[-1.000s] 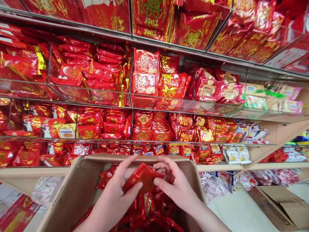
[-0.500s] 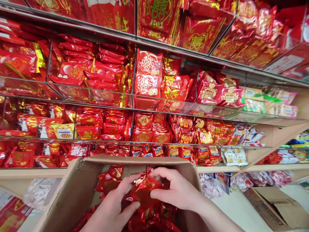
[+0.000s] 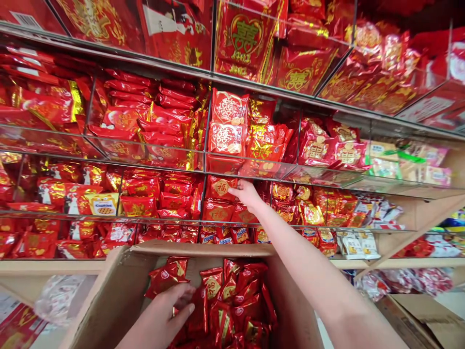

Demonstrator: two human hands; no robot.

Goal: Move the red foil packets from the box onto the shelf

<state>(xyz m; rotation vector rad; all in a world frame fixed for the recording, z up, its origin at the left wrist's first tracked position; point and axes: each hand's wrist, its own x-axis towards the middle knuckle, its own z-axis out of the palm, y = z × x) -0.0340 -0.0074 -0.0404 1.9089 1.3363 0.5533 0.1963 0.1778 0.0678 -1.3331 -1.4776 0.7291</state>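
My right hand [image 3: 248, 195] reaches up to the middle shelf, its thumb and fingers closed at the right edge of a red snack packet [image 3: 220, 188] with a gold diamond and a character on it. That packet is on top of the stacks of similar red packets [image 3: 218, 211] in a clear-sided compartment. Low in the open cardboard box [image 3: 214, 249], my left hand [image 3: 170, 310], with a ring on one finger, has its fingers curled against a red snack packet [image 3: 198, 312]. Many more red packets [image 3: 247, 310] lie loose in the box.
Clear dividers and front panels [image 3: 250, 169] split the shelves into compartments of red and gold packets. Below the shelf stand a clear plastic bag [image 3: 60, 298] at left and another cardboard box [image 3: 417, 315] at right. A yellow cookie packet [image 3: 102, 204] sits among red ones.
My right hand has left the box and moved up to the shelf with a red packet. The left hand has stayed in the box, slightly lower and further left.
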